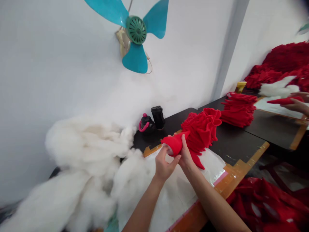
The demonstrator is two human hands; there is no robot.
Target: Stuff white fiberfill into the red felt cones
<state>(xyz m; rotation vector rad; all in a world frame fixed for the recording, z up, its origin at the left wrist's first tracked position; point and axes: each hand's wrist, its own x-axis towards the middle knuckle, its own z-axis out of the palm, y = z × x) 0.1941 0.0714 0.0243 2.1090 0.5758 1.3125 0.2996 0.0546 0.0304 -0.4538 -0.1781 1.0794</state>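
Note:
A small red fabric piece (pixel 175 143), tapering to a point at its far end, is held between both hands above the table. White stuffing (pixel 170 150) shows in its mouth, which faces left. At that mouth, the fingers of my left hand (pixel 163 165) close on the edge, the thumb reaching towards the other hand. My right hand (pixel 185 154) wraps the piece from the right side; its fingers are partly hidden behind the fabric. Just beyond stands a pile of red fabric pieces (pixel 201 129), and one loose pointed piece (pixel 196 160) lies below it.
Heaps of white fluffy fibre (pixel 89 145) spread over the left side. A black tumbler (pixel 158 117) and a dark jug with a pink handle (pixel 146 124) stand by the wall. At right, another person's hands (pixel 298 103) hold a red piece. A blue fan (pixel 137 30) hangs above.

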